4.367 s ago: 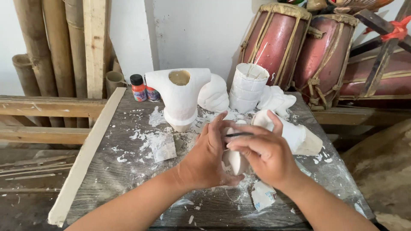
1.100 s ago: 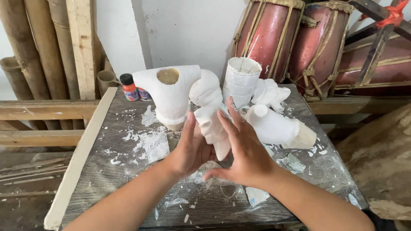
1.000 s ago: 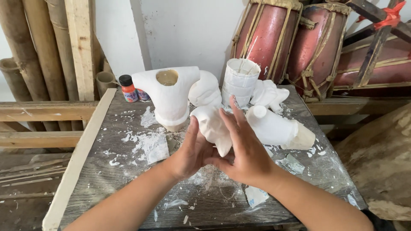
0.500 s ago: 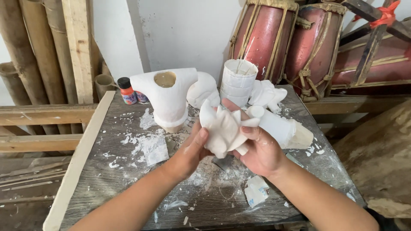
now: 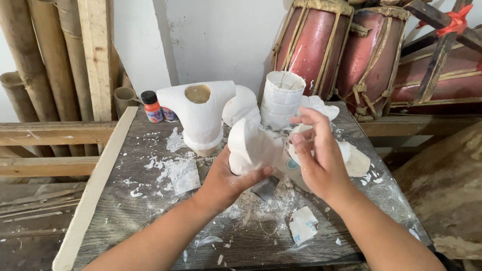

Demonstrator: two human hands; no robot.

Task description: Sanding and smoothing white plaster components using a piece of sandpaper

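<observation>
Leftmost, bamboo poles (image 5: 35, 65) and a wooden plank (image 5: 95, 55) lean against the wall, with a pale wood strip (image 5: 95, 185) running along the left edge of the grey bench (image 5: 135, 221). Small paint bottle (image 5: 151, 107) with black cap and orange body stands at the bench's back, a second small bottle just beside it, mostly hidden. Next right, a big white plaster mold (image 5: 198, 118) with a tan-filled hole on top stands upright; white plaster flakes (image 5: 175, 170) are scattered in front of it. Left hand (image 5: 226, 183) is raised above bench centre, fingers curled around the lower part of a white plaster piece (image 5: 251, 145), rounded and lumpy, thumb pressed on its lower front; firm grip, piece held off the bench. Behind it, a rounded white mold part (image 5: 241, 103) and a stacked white ribbed plaster cylinder (image 5: 281, 98) stand near the back. Right hand (image 5: 316, 158) is just right of the held piece, fingers half bent and spread, fingertips touching another white plaster part (image 5: 301, 138); cannot tell if it actually grips it. White paper scrap (image 5: 303, 224) lies on the bench below the right hand. Tan-faced plaster chunk (image 5: 357, 160) lies to the right. Red rope-laced drums (image 5: 321, 45) lean at the back right.
</observation>
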